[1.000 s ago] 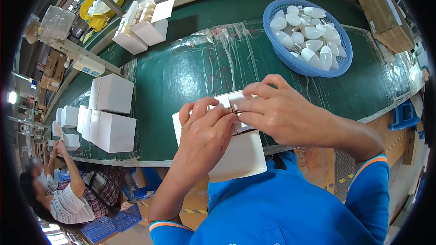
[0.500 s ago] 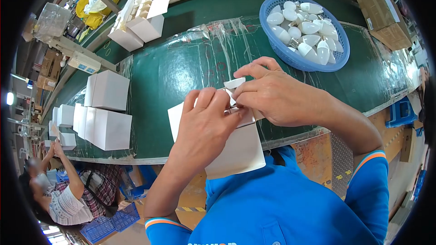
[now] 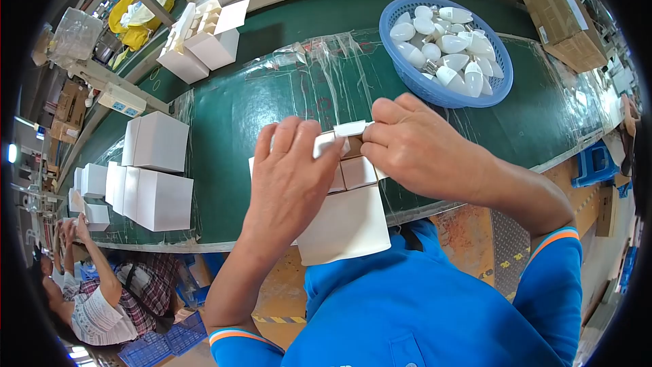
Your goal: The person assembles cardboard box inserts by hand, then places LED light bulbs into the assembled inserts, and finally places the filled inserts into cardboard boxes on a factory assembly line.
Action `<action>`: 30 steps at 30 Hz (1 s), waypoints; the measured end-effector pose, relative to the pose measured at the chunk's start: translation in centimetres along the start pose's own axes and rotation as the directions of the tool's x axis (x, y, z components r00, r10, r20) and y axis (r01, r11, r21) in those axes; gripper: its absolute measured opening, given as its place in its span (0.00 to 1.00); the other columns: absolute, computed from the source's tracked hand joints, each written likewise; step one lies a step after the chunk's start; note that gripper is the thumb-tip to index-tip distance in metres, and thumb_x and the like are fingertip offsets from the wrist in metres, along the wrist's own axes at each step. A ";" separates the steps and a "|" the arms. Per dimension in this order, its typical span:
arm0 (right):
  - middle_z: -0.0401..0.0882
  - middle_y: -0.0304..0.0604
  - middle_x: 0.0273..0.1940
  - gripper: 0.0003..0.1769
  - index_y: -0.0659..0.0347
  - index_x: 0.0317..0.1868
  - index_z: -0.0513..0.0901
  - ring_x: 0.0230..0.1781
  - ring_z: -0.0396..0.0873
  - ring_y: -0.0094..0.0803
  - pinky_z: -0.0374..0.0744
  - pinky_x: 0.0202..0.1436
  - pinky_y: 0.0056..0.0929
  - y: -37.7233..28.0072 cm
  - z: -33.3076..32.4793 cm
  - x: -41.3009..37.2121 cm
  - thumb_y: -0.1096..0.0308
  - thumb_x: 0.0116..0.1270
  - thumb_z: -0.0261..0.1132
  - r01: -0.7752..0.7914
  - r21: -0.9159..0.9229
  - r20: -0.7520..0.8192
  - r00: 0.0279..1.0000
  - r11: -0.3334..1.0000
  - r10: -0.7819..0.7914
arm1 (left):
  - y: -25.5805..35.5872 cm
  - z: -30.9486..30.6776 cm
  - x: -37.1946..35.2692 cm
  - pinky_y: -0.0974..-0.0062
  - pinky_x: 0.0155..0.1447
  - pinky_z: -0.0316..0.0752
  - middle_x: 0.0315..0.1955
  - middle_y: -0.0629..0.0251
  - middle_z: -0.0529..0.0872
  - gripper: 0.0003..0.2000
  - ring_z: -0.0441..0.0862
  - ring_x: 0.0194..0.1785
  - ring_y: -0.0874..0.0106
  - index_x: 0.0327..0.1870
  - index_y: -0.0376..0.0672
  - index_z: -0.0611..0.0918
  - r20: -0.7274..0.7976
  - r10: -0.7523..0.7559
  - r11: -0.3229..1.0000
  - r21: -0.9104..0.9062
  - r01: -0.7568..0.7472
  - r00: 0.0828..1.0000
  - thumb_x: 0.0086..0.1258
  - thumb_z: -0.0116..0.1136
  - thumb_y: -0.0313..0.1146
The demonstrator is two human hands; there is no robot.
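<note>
An open white carton (image 3: 346,228) stands in front of me at the near table edge, one wide flap folded down toward my body. Small white boxes (image 3: 358,172) fill its visible part. My left hand (image 3: 288,170) lies over the carton's left side, thumb and forefinger closed at a small box's top edge. My right hand (image 3: 424,153) has curled fingers pinching the right end of a raised white flap (image 3: 351,128) on a small box at the carton's far side. Brown inner cardboard shows just below that flap. The fingers hide part of the contents.
A blue basket (image 3: 506,88) of white light bulbs (image 3: 454,43) stands at the far right, beside a brown cardboard box (image 3: 564,20). Closed white cartons (image 3: 163,197) are on the left; an open one (image 3: 210,44) is farther back. Another person (image 3: 102,306) works at far left.
My left hand has shifted left, uncovering more small boxes. My right fingers have curled in against the flap, which now lies flatter and longer in view.
</note>
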State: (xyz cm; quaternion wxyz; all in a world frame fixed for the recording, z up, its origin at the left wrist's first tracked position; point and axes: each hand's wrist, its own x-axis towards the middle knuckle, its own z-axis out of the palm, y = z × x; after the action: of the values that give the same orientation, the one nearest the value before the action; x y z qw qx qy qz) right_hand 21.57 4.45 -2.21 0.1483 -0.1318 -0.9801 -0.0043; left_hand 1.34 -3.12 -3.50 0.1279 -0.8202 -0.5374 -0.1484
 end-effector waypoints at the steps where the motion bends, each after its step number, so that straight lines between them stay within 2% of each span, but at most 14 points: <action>1: 0.78 0.39 0.32 0.05 0.63 0.30 0.80 0.40 0.72 0.33 0.70 0.45 0.34 -0.4 -0.1 0.2 0.70 0.54 0.62 0.013 -0.031 0.061 0.998 0.999 -0.011 | -0.4 0.0 0.0 0.61 0.60 0.67 0.46 0.64 0.78 0.16 0.75 0.55 0.61 0.46 0.50 0.84 -0.001 -0.002 1.000 -0.003 0.002 1.000 0.54 0.65 0.28; 3: 0.78 0.40 0.31 0.06 0.64 0.30 0.80 0.37 0.72 0.33 0.71 0.40 0.32 -1.0 0.1 0.6 0.70 0.53 0.61 0.032 -0.062 0.125 0.992 0.998 -0.024 | -1.3 0.0 0.3 0.62 0.58 0.68 0.43 0.63 0.80 0.17 0.77 0.53 0.62 0.47 0.47 0.83 0.083 -0.085 0.979 -0.176 0.098 0.993 0.53 0.68 0.28; 5: 0.78 0.41 0.28 0.04 0.63 0.27 0.78 0.33 0.75 0.34 0.73 0.33 0.29 -1.4 0.7 1.0 0.71 0.53 0.61 0.013 -0.145 0.111 0.994 0.989 0.003 | -2.0 0.2 0.6 0.62 0.54 0.72 0.41 0.61 0.82 0.18 0.79 0.50 0.59 0.46 0.42 0.82 0.023 -0.074 0.954 -0.289 0.078 0.997 0.51 0.69 0.26; 7: 0.78 0.40 0.27 0.04 0.63 0.27 0.77 0.31 0.76 0.34 0.74 0.31 0.30 -1.9 0.7 1.9 0.71 0.52 0.62 -0.047 -0.154 0.122 0.990 0.987 0.066 | -2.6 0.6 1.1 0.62 0.49 0.75 0.41 0.57 0.83 0.19 0.80 0.47 0.55 0.48 0.39 0.82 0.134 -0.034 0.899 -0.429 0.089 0.990 0.52 0.68 0.26; 11: 0.77 0.40 0.26 0.05 0.63 0.29 0.79 0.25 0.77 0.35 0.76 0.28 0.30 -1.0 1.9 2.7 0.72 0.51 0.63 -0.126 -0.109 0.093 0.986 0.986 0.136 | -3.4 0.3 2.8 0.63 0.45 0.77 0.37 0.52 0.85 0.18 0.82 0.41 0.51 0.49 0.35 0.81 0.334 -0.048 0.886 -0.420 0.194 0.941 0.55 0.66 0.26; 14: 0.78 0.41 0.27 0.03 0.61 0.27 0.79 0.28 0.77 0.36 0.77 0.30 0.30 -0.1 2.4 2.0 0.72 0.50 0.64 -0.137 -0.039 -0.009 0.991 0.990 0.137 | -4.6 0.7 3.2 0.65 0.41 0.77 0.30 0.50 0.85 0.16 0.83 0.34 0.56 0.49 0.33 0.81 0.359 -0.070 0.848 -0.470 0.245 0.931 0.60 0.65 0.29; 16: 0.78 0.41 0.27 0.02 0.60 0.25 0.79 0.30 0.77 0.36 0.77 0.31 0.31 0.2 2.0 1.9 0.72 0.49 0.64 -0.112 -0.030 0.013 0.994 0.993 0.112 | -5.1 0.6 3.8 0.68 0.36 0.75 0.26 0.51 0.85 0.15 0.82 0.28 0.63 0.49 0.33 0.81 0.508 -0.147 0.743 -0.509 0.433 0.849 0.64 0.64 0.31; 17: 0.78 0.41 0.28 0.02 0.59 0.24 0.79 0.31 0.77 0.36 0.77 0.32 0.31 0.3 1.9 1.9 0.72 0.49 0.63 -0.091 -0.028 0.032 0.995 0.995 0.092 | -5.0 0.7 3.8 0.68 0.36 0.75 0.26 0.51 0.85 0.15 0.82 0.28 0.63 0.49 0.33 0.81 0.510 -0.146 0.743 -0.509 0.434 0.848 0.64 0.64 0.31; 19: 0.78 0.40 0.29 0.02 0.59 0.23 0.79 0.32 0.77 0.36 0.76 0.34 0.32 0.4 2.3 1.9 0.71 0.49 0.63 -0.080 -0.015 0.030 0.996 0.997 0.081 | -4.6 1.0 3.9 0.60 0.37 0.75 0.24 0.48 0.83 0.07 0.82 0.29 0.54 0.36 0.34 0.80 0.506 -0.254 0.650 -0.542 0.533 0.824 0.64 0.63 0.29; 20: 0.78 0.40 0.29 0.02 0.59 0.22 0.79 0.33 0.77 0.36 0.76 0.35 0.33 0.5 2.4 1.9 0.71 0.49 0.63 -0.070 -0.006 0.029 0.997 0.998 0.070 | -4.3 1.1 3.7 0.60 0.37 0.75 0.24 0.48 0.83 0.07 0.82 0.29 0.54 0.36 0.34 0.80 0.502 -0.242 0.653 -0.548 0.522 0.830 0.64 0.63 0.29; 23: 0.78 0.39 0.30 0.02 0.59 0.25 0.81 0.33 0.77 0.37 0.75 0.37 0.34 1.0 2.3 1.7 0.71 0.50 0.63 -0.066 0.046 0.035 0.997 0.997 0.064 | -3.3 1.4 2.5 0.61 0.37 0.73 0.24 0.53 0.81 0.09 0.81 0.30 0.56 0.32 0.36 0.77 0.348 -0.375 0.636 -0.578 0.512 0.859 0.59 0.66 0.27; 25: 0.79 0.39 0.30 0.02 0.59 0.27 0.81 0.31 0.76 0.38 0.75 0.35 0.34 1.3 2.9 1.3 0.70 0.53 0.65 -0.073 0.056 -0.007 0.997 0.996 0.074 | -2.9 1.4 1.3 0.64 0.37 0.70 0.24 0.60 0.78 0.12 0.78 0.33 0.58 0.31 0.40 0.75 -0.043 -0.257 0.903 -0.365 0.224 0.965 0.53 0.70 0.24; 27: 0.79 0.39 0.29 0.04 0.59 0.29 0.81 0.29 0.75 0.38 0.75 0.34 0.35 1.4 3.4 1.0 0.69 0.55 0.67 -0.100 0.189 -0.074 0.990 0.977 0.116 | -1.8 0.7 0.5 0.64 0.38 0.69 0.25 0.61 0.77 0.12 0.77 0.35 0.59 0.31 0.41 0.75 -0.077 -0.230 0.900 -0.396 0.182 0.970 0.51 0.70 0.24; 30: 0.79 0.38 0.26 0.04 0.57 0.29 0.82 0.28 0.74 0.38 0.74 0.32 0.35 1.3 3.1 1.1 0.68 0.55 0.68 -0.117 0.188 -0.074 0.988 0.975 0.133 | -0.8 0.6 -0.7 0.63 0.41 0.69 0.27 0.63 0.77 0.12 0.76 0.37 0.60 0.31 0.41 0.76 -0.153 -0.129 0.911 -0.408 0.057 0.980 0.50 0.70 0.23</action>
State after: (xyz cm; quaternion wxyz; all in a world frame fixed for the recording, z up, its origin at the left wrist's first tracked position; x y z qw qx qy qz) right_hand 19.95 6.14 -4.87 0.2017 -0.1785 -0.9589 0.0897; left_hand 0.43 -3.17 -4.28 -0.0033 -0.7859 -0.5205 -0.3337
